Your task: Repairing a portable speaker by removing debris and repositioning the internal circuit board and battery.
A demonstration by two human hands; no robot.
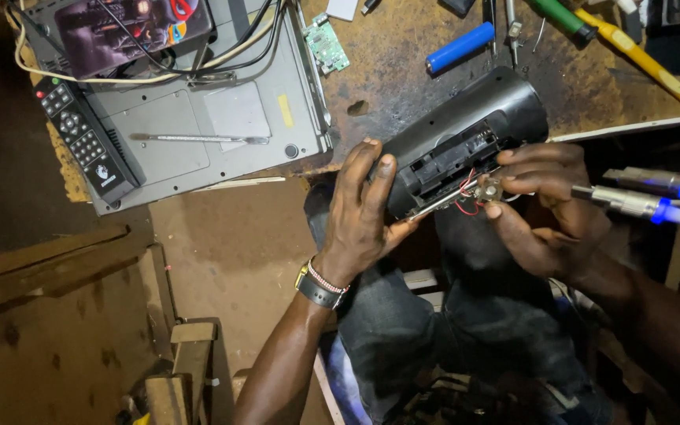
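Black speaker (466,138), long axis toward upper right, left hand (360,208) grasping it, right hand (548,197) pinching its wires (470,197).

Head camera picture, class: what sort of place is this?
Probably an electronics repair bench: an opened black speaker with loose wires in both hands, a bare circuit board, and screwdrivers on the worn table.

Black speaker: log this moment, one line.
left hand: grips black speaker | right hand: pinches small wired part at opened side | place: workbench edge

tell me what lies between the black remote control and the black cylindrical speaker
In the head view, the grey flat device case lies between the black remote control and the black cylindrical speaker; a thin metal rod rests on it.
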